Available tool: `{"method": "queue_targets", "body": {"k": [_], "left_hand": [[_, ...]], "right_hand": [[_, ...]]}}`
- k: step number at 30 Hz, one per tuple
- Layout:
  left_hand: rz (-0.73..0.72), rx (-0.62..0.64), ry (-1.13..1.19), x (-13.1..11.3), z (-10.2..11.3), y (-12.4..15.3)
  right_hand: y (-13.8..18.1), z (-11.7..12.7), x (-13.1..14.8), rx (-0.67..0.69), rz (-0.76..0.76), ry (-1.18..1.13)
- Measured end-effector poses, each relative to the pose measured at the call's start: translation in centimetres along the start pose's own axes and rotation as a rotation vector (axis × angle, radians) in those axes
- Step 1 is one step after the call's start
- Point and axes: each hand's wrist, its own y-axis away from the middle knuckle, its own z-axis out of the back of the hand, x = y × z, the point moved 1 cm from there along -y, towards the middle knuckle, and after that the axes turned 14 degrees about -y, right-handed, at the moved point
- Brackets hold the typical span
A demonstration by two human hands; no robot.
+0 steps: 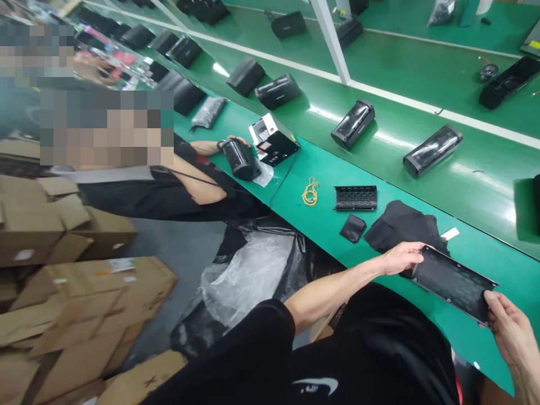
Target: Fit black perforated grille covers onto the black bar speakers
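Note:
Between my two hands I hold a black perforated speaker grille (453, 284), its hollow inner side facing up and dark mesh lying inside. My left hand (403, 259) pinches its left end, while my right hand (508, 320) grips the right end with the thumb on the inner face. Just beyond my left hand lies a pile of black cloth pieces (403, 225). A second black grille (356, 198) rests on the green bench, with a small folded black piece (353, 228) below it.
Yellow cord (310, 192) lies left of the second grille. Black speakers (353, 124) stand along the green belt (388, 132) behind the bench. At left, a co-worker's hand (238, 140) holds a speaker (240, 159) beside a black-and-white box (276, 143). Cardboard boxes (113, 292) and a plastic-lined bag (253, 270) stand left.

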Motion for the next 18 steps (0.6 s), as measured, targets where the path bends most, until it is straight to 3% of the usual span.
{"method": "queue_targets", "body": {"k": [18], "left_hand": [[-0.032,-0.003,-0.127,-1.0,0.4,0.4]], "right_hand": [[-0.5,-0.2,-0.1,0.02,0.02,-0.032]]}}
